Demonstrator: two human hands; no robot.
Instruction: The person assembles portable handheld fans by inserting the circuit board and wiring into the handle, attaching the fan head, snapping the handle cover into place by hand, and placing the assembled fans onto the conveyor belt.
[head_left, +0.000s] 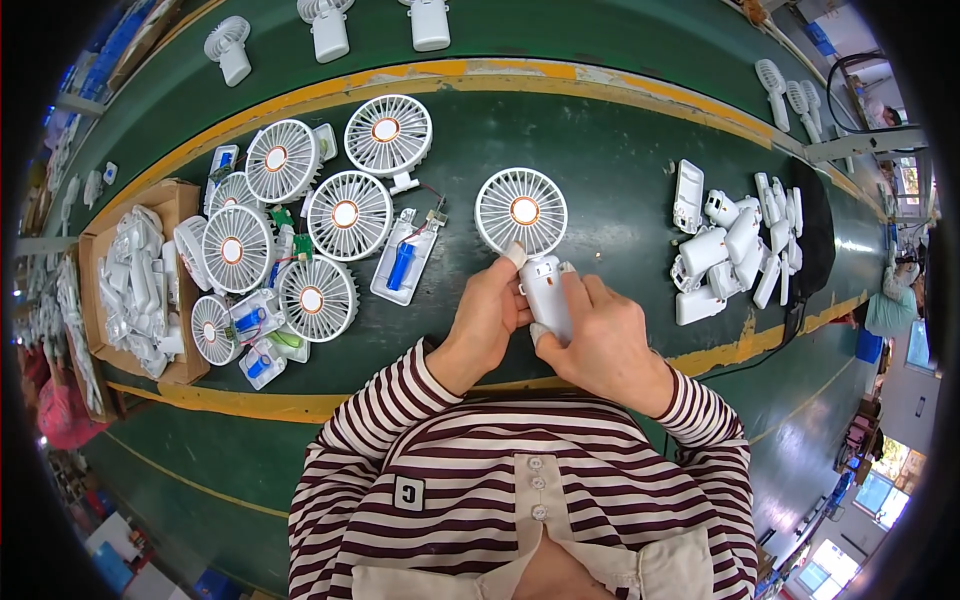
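A white handheld fan [522, 212] with an orange-ringed hub lies in front of me, its round head pointing away. Both hands close on its white handle [546, 292]. My left hand [485, 315] pinches at the neck, just below the fan head. On the handle's right side, my right hand [606, 335] grips with thumb and fingers. Pale covers sit on some fingertips. Left of the hands lies an opened handle shell [412, 262] with a blue battery [402, 266] and thin wires, next to several more fan heads [350, 214].
A cardboard box [185, 205] of white plastic parts stands at the left. White handle shells [742, 240] are heaped at the right, beside a black item [815, 235]. Beyond the yellow strip [520, 70], finished-looking fans [430, 25] lie on a green surface. A dark cable hangs near the right edge.
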